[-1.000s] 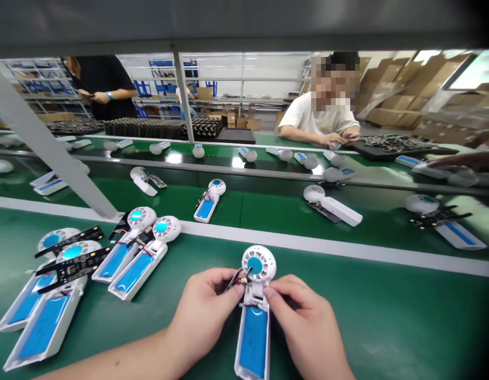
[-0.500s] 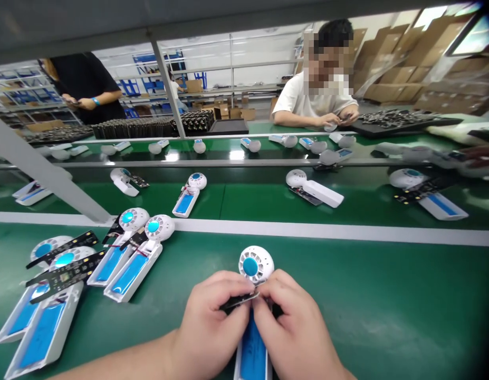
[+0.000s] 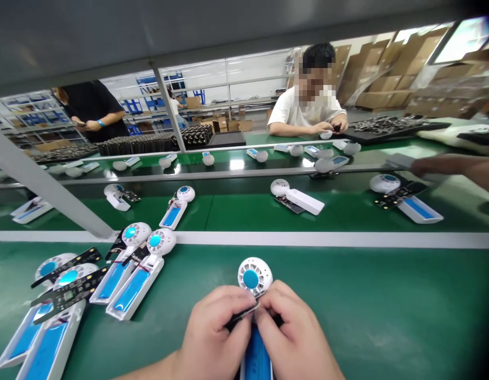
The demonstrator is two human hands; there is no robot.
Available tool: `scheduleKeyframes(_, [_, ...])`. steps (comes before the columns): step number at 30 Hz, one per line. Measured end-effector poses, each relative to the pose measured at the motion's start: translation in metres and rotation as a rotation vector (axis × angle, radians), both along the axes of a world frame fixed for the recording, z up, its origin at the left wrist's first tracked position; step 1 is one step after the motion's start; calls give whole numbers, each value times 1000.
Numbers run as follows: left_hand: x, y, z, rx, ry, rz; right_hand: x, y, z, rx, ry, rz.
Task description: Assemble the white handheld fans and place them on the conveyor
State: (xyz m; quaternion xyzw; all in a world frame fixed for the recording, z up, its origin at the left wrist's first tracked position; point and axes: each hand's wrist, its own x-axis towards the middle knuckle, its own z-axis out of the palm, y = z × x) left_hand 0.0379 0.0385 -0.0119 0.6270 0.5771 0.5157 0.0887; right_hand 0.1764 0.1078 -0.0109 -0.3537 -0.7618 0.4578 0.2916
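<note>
A white handheld fan (image 3: 255, 275) lies in front of me, its round slotted head with the blue disc pointing away. In its open handle shows a blue battery (image 3: 257, 354). My left hand (image 3: 218, 327) is closed, pinching a thin black circuit board (image 3: 240, 315) just below the fan head. My right hand (image 3: 294, 330) is closed too, its thumb and fingertips pressed together at the board's right end. Whether the right fingertips grip the board itself or a small part beside it is hidden. Both hands cover the middle of the fan.
Several open fans (image 3: 139, 277) with loose circuit boards lie at left. Beyond the white strip (image 3: 327, 239), a green belt (image 3: 228, 211) carries more fans. A slanted metal post (image 3: 50, 182) stands at left. A co-worker (image 3: 307, 113) sits opposite; another person's arm (image 3: 461, 168) reaches in at right.
The whole view has shifted, so most things sit lower. Fans on the near belt have moved left. Held between my fingers, the board tilts more steeply. Another person's arm at right shows more clearly.
</note>
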Motion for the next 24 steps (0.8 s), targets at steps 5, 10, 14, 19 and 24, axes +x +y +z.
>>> scheduleKeyframes(5, [-2,0,0,33,72,-4,0,1,3,38,-20,37])
scheduleKeyframes(10, [-1,3,5,41,150,-21,0,2,-1,7,78,-29])
scheduleKeyframes(14, [-3,3,7,75,209,-32,2,5,-5,45,34,37])
scheduleKeyframes(19, [-7,2,8,124,245,-62,5,4,-10,211,-56,-23])
scheduleKeyframes(24, [-10,3,8,120,220,-60,7,3,-17,430,-54,-65])
